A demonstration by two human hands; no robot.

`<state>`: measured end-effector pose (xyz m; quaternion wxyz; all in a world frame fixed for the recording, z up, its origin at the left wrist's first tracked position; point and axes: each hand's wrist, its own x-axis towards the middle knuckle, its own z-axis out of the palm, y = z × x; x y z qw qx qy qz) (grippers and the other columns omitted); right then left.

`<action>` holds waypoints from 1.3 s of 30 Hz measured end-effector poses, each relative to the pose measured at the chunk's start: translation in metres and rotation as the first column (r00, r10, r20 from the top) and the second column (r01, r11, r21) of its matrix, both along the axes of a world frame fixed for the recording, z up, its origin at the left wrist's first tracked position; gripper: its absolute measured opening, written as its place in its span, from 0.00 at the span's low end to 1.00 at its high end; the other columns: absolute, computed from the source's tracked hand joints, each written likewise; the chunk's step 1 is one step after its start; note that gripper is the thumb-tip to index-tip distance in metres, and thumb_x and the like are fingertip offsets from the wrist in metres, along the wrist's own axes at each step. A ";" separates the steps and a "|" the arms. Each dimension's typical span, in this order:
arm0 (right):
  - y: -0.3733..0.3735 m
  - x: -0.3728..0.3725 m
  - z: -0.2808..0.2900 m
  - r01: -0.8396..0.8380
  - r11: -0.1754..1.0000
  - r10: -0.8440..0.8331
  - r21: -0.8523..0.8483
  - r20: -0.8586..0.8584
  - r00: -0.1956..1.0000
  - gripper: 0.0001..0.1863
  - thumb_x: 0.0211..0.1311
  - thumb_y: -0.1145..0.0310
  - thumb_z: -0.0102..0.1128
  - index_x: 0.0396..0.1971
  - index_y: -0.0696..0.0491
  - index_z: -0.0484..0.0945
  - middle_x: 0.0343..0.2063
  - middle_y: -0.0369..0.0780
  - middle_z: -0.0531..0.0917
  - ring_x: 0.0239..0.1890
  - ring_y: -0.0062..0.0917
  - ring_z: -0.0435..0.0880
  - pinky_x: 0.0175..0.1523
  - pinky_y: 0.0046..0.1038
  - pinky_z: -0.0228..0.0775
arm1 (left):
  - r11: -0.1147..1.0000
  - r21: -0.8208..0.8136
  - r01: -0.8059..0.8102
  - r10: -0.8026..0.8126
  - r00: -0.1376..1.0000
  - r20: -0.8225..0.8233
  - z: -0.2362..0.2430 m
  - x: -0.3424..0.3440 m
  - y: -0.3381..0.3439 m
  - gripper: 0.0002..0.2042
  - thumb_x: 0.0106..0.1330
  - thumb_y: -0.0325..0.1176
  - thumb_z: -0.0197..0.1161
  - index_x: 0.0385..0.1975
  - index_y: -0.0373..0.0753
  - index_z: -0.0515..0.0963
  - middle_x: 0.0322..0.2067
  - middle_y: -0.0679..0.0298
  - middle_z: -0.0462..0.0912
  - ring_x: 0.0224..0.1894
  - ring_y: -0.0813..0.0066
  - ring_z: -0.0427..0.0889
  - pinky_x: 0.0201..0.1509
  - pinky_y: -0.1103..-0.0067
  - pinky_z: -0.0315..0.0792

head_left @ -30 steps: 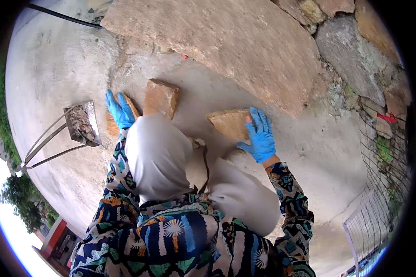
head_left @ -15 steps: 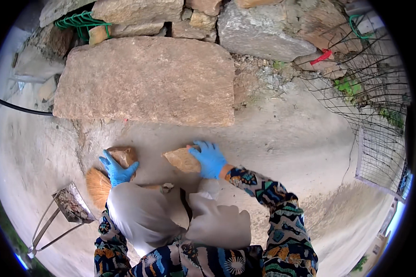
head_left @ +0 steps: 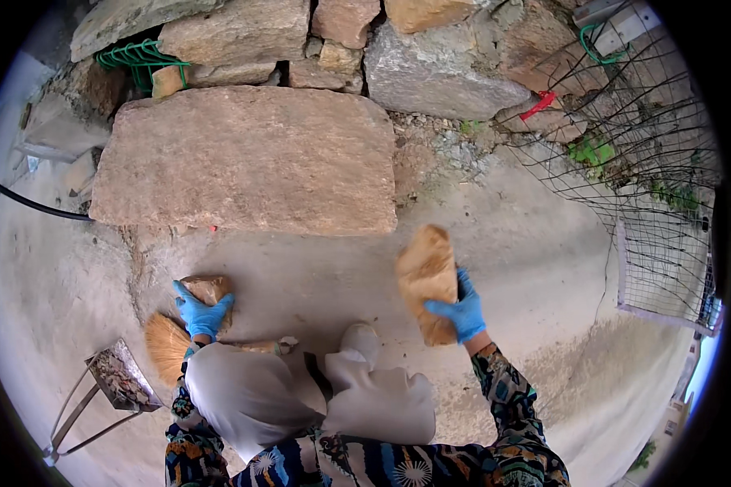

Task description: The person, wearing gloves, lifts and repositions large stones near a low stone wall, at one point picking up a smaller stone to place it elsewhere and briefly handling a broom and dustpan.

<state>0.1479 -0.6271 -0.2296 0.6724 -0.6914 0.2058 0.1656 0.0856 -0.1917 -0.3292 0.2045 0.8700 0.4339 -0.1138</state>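
My right hand (head_left: pixel 461 308), in a blue glove, grips a long tan stone (head_left: pixel 428 280) by its right side, thumb across its face. The stone is turned lengthwise away from me and appears to be off the concrete. On the left, my gloved left hand (head_left: pixel 201 312) is closed over a smaller brown stone (head_left: pixel 209 288), fingers on one side and thumb on the other. That stone seems to rest on the ground. Just beside this hand lie the straw bristles of a broom (head_left: pixel 166 347); part of its handle shows near my knees.
A large flat stone slab (head_left: pixel 248 158) lies ahead, before a rough stone wall (head_left: pixel 443 69). Wire mesh (head_left: pixel 666 268) stands at the right. A metal dustpan (head_left: pixel 122 377) with debris sits at the left, and a black hose (head_left: pixel 32 201) reaches the slab. My shoe (head_left: pixel 360 341) is between the hands.
My right hand has lifted the tan stone, carried it to the right and turned it lengthwise. My left hand remains on the brown stone.
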 end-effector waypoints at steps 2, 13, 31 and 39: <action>-0.008 0.024 -0.007 0.077 0.997 -0.079 0.031 0.068 0.995 0.35 0.30 0.75 0.68 0.45 0.59 0.61 0.39 0.40 0.71 0.40 0.23 0.72 0.44 0.25 0.68 | 1.000 0.004 0.009 -0.009 1.000 0.013 0.002 0.001 -0.002 0.57 0.25 0.45 0.71 0.57 0.40 0.39 0.48 0.43 0.58 0.49 0.49 0.62 0.51 0.69 0.61; 0.015 0.209 -0.060 0.347 0.928 -0.305 -0.138 0.253 0.918 0.35 0.29 0.73 0.69 0.42 0.61 0.61 0.38 0.43 0.72 0.36 0.27 0.73 0.38 0.26 0.68 | 0.999 0.025 0.027 -0.028 0.999 0.034 -0.004 0.007 -0.019 0.57 0.27 0.47 0.70 0.57 0.40 0.37 0.48 0.42 0.57 0.48 0.48 0.63 0.50 0.66 0.61; -0.001 0.117 -0.095 0.323 0.861 -0.237 -0.392 0.254 0.938 0.25 0.55 0.64 0.49 0.51 0.59 0.58 0.52 0.40 0.62 0.52 0.25 0.62 0.56 0.25 0.51 | 0.987 -0.162 -0.015 0.027 0.997 0.076 0.015 -0.018 0.016 0.56 0.26 0.50 0.69 0.57 0.37 0.42 0.48 0.42 0.59 0.50 0.48 0.61 0.52 0.68 0.59; 0.013 0.101 -0.077 0.342 0.927 -0.252 -0.153 0.422 0.871 0.20 0.56 0.72 0.44 0.50 0.53 0.60 0.50 0.39 0.65 0.51 0.24 0.64 0.54 0.25 0.53 | 0.936 -0.347 0.065 0.086 0.911 0.404 -0.001 -0.031 0.048 0.55 0.25 0.50 0.70 0.55 0.31 0.46 0.45 0.46 0.64 0.48 0.57 0.67 0.52 0.75 0.60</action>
